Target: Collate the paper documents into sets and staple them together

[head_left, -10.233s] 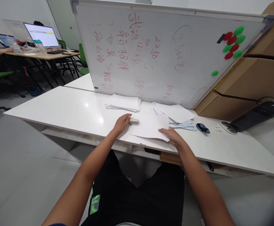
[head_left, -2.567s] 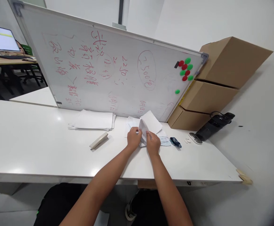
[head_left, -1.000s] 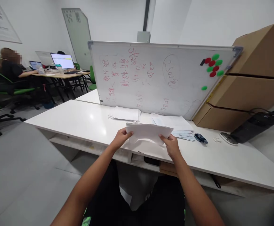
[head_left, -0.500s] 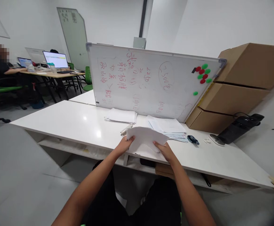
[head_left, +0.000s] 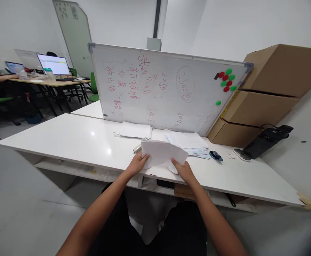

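Between my two hands I hold a few white paper sheets (head_left: 161, 153) above the front edge of the desk. My left hand (head_left: 138, 163) pinches their left side, thumb on the near face. At the lower right, my right hand (head_left: 183, 170) grips the sheets the same way, and a corner curls down beside its thumb. How many sheets there are, I cannot tell. Behind them lie a stack of white paper (head_left: 134, 130) on the left and a spread of paper sheets (head_left: 191, 139) on the right. A small light-coloured object (head_left: 137, 148), partly hidden, lies near my left hand.
A whiteboard (head_left: 166, 96) with red writing and round magnets leans at the back of the white desk (head_left: 72, 137). On the right are cardboard boxes (head_left: 267, 103), a black bottle (head_left: 267, 142), a dark blue object (head_left: 215, 156) and a mouse (head_left: 241, 154). Another person sits far left.
The sheets were bowed in an arch; now their upper part is flatter, with a corner curling by my right hand. Both hands keep their grip. The view has shifted slightly.
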### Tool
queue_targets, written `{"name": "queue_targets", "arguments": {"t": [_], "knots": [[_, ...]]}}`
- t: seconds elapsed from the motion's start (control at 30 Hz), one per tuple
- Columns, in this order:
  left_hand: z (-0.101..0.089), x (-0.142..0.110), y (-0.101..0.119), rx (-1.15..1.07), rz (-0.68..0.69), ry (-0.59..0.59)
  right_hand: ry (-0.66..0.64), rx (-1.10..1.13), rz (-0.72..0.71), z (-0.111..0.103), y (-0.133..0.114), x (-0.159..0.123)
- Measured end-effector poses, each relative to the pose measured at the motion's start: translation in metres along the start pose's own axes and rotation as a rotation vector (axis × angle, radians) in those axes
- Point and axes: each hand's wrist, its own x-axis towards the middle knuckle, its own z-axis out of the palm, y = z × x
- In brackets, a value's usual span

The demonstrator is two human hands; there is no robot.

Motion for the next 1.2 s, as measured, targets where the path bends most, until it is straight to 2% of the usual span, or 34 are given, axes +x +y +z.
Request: {"name": "queue_targets", "arguments": {"t": [0.07, 0.2, 0.27, 0.37, 0.43, 0.53, 0.6, 0.67, 0.73, 0.83, 1.07, 1.2], "knots": [[-0.001, -0.001, 0.002, 0.032, -0.012, -0.03, -0.007, -0.029, -0.023, -0.006, 0.0, -0.004], [-0.002, -0.002, 0.011, 0.154, -0.002, -0.243, 0.016, -0.042, 0.073, -0.029, 0.009, -0.024], [0.0, 0.003, 0.014, 0.343, 0.083, -0.19, 0.072, 0.01, 0.137, -0.04, 0.021, -0.038], [0.003, 0.024, 0.011, 0.736, 0.177, 0.048, 0.162, 0.135, 0.247, -0.05, 0.042, -0.059], [0.001, 0.044, 0.005, 0.946, 0.127, 0.131, 0.17, 0.214, 0.293, -0.052, 0.053, -0.072], [-0.008, 0.068, -0.008, 1.093, -0.018, 0.091, 0.158, 0.267, 0.331, -0.052, 0.059, -0.085], [-0.016, 0.076, -0.014, 1.095, -0.002, 0.001, 0.139, 0.285, 0.359, -0.051, 0.057, -0.091], [-0.023, 0.074, -0.016, 1.05, 0.075, -0.129, 0.127, 0.289, 0.4, -0.049, 0.053, -0.092], [-0.029, 0.067, -0.015, 1.017, 0.173, -0.248, 0.128, 0.29, 0.432, -0.045, 0.048, -0.091], [-0.034, 0.053, -0.01, 1.016, 0.317, -0.352, 0.138, 0.284, 0.431, -0.037, 0.041, -0.082], [-0.043, 0.046, 0.002, 0.992, 0.407, -0.483, 0.082, 0.193, 0.268, -0.018, 0.031, -0.059], [-0.043, 0.051, 0.003, 0.902, 0.362, -0.425, 0.08, 0.16, 0.225, -0.016, 0.032, -0.051]]}}
